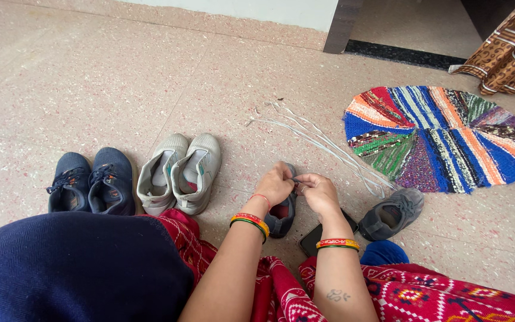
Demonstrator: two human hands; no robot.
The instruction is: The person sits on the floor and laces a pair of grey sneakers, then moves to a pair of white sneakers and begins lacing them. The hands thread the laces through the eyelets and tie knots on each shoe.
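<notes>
A dark grey shoe (281,218) stands on the floor in front of me, toe pointing away. My left hand (275,183) and my right hand (318,192) meet over its top, fingers pinched together on its lace or upper. Which hand holds the lace I cannot tell. Its matching grey shoe (391,214) lies to the right, laced. Loose white laces (323,146) trail across the floor beyond my hands.
A pair of light grey shoes without laces (179,172) and a pair of navy shoes (91,182) stand at left. A round multicoloured rug (442,138) lies at right. A black phone (314,240) rests under my right wrist. A doorway and a patterned curtain (511,53) are at top right.
</notes>
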